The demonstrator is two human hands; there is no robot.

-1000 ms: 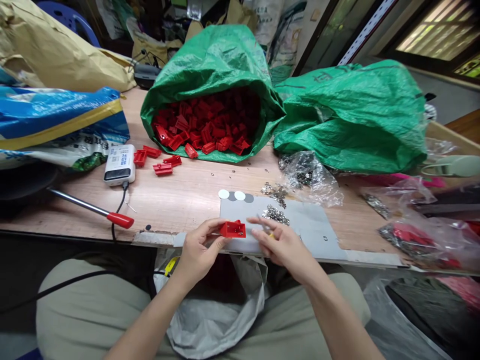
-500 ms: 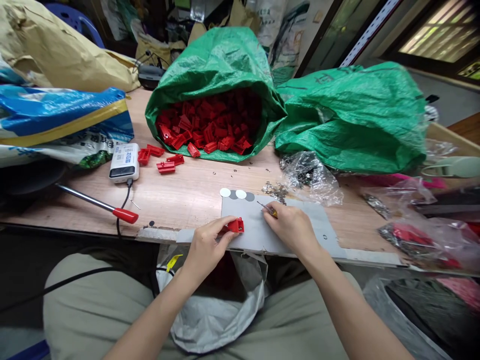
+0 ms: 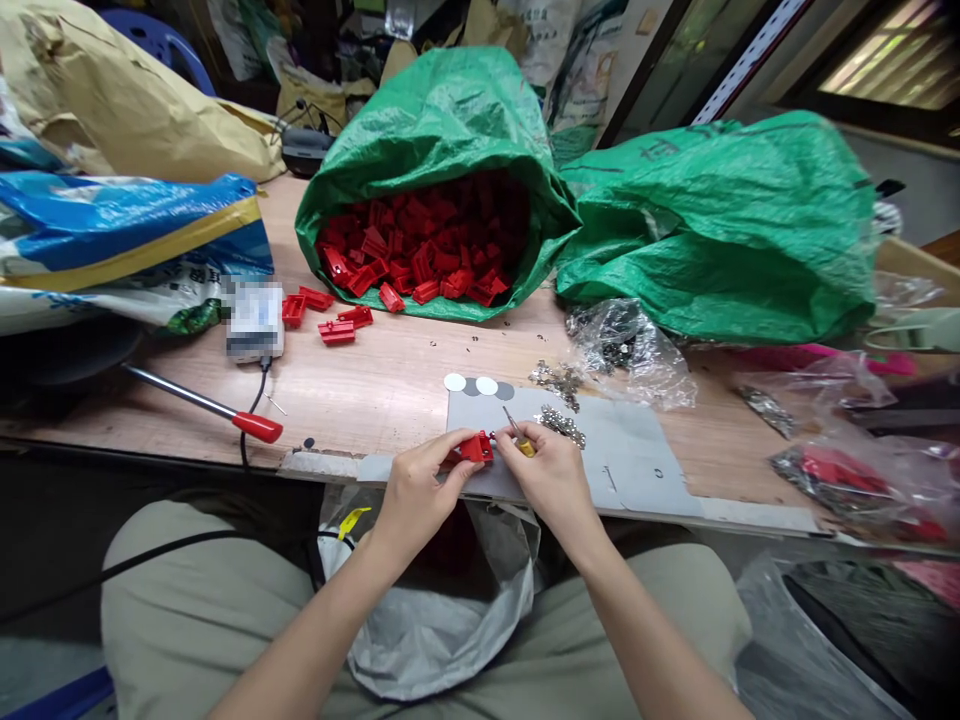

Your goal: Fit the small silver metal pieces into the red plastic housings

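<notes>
My left hand (image 3: 426,480) pinches a small red plastic housing (image 3: 477,448) over the front of the grey mat (image 3: 630,450). Close beside it, my right hand (image 3: 547,475) is closed around a small screwdriver (image 3: 527,447) with a yellow handle, its thin shaft pointing up and away. The right fingertips almost meet the housing's right end, where a tiny dark part (image 3: 493,436) shows; I cannot make out its kind. Just behind the right hand lies a heap of small metal parts (image 3: 562,424) on the mat, with another pile (image 3: 553,380) at the mat's back edge.
A green sack (image 3: 435,120) of red housings lies open at the back, a second green sack (image 3: 720,230) to its right. Loose red housings (image 3: 337,332), a white device (image 3: 255,320) and a red-handled rod (image 3: 256,426) are on the left. A grey bag (image 3: 420,650) hangs below the edge.
My right hand has moved left from the metal parts to the red housing, still holding the screwdriver. The heap behind it is now uncovered. My left hand keeps its hold on the housing.
</notes>
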